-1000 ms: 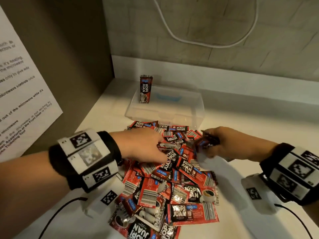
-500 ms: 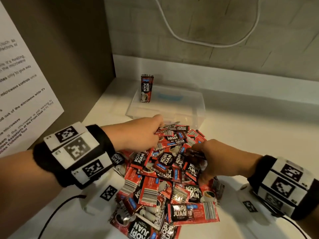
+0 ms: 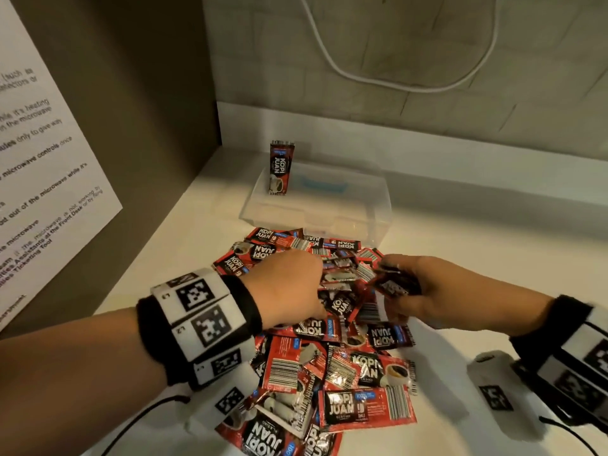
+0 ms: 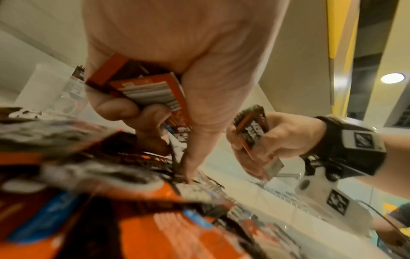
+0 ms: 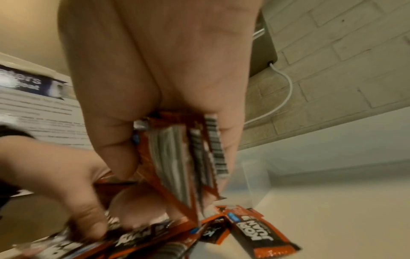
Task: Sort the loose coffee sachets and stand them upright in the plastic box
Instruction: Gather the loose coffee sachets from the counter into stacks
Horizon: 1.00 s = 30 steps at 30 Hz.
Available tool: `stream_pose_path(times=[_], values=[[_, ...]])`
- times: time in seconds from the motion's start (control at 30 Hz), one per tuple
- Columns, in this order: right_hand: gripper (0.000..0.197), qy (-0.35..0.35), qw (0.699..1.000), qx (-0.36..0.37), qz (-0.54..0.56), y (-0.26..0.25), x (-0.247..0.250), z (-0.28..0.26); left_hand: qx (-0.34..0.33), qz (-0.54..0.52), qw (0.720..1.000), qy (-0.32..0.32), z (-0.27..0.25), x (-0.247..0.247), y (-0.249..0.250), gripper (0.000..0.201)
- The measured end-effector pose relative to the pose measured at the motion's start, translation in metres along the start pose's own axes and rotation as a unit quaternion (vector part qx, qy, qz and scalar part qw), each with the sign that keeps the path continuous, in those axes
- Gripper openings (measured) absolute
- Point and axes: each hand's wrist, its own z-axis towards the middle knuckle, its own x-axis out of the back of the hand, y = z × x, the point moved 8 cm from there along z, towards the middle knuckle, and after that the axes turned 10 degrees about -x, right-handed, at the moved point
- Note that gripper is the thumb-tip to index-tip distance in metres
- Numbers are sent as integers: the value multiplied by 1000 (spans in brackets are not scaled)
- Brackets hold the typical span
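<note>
The pale surface (image 3: 460, 274) carries everything: the clear plastic box (image 3: 378, 205) sits at the back near the wall, and straight in front of it spreads the heap of loose coffee sachets (image 3: 332, 366), lying flat at all angles. 1 sachet (image 3: 279, 167) already stands upright in the box's back-left corner, its long axis vertical. Both hands work at the heap's far edge, so the box lies directly ahead of them, with the left hand (image 3: 289, 284) on the side of the filled corner. That hand is closed around a few sachets (image 4: 153, 91) held in the palm, while 1 extended finger presses down into the heap. The right hand (image 3: 424, 287) hovers just above the heap, fingers curled around a small fanned bundle (image 5: 188, 161) gripped on edge. Judging from this, the bundles need turning upright before going forward into the box.
</note>
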Motion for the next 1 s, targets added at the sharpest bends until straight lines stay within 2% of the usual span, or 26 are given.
stream_pose_path(times=[0.07, 0.17, 0.23, 0.3, 0.4, 0.47, 0.53, 0.63, 0.7, 0.77, 0.83, 0.9, 0.93, 1.0], values=[[32, -13, 998, 38, -43, -8, -9, -7, 7, -14, 1000, 4, 2, 6, -2, 14], [29, -58, 992, 69, -85, -20, -32, -16, 25, -39, 998, -32, 2, 13, -9, 6], [37, -98, 986, 84, -110, -27, -51, -21, 33, -73, 995, -56, 0, 16, -13, 9], [49, -115, 969, 105, -193, -31, -70, -23, 43, -115, 991, -56, -4, 22, -17, 22], [60, -69, 929, 124, -342, -30, -86, -21, 58, -256, 965, -26, -9, 31, -26, 20], [60, -43, 923, 124, -362, -29, -88, -18, 64, -342, 937, -11, -13, 39, -28, 17], [55, -34, 927, 116, -355, -27, -87, -16, 63, -382, 922, 27, -12, 48, -34, 21], [40, -42, 938, 116, -325, -27, -85, -15, 66, -407, 905, 104, -9, 63, -41, 21], [26, -63, 954, 122, -266, -29, -82, -15, 75, -461, 873, 140, -6, 71, -45, 18], [20, -82, 974, 109, -180, -28, -71, -13, 80, -525, 830, 169, -4, 77, -47, 36], [19, -80, 990, 86, -83, -30, -47, -12, 64, -573, 797, 180, -1, 82, -45, 35], [22, -42, 996, 79, 28, -36, -13, -10, 53, -604, 774, 181, 7, 84, -42, 5], [23, -12, 993, 79, 86, -39, 4, -8, 48, -615, 766, 180, 13, 83, -43, 14], [19, 91, 978, 77, 173, -42, 44, 0, 36, -635, 753, 169, 26, 82, -38, 25]])
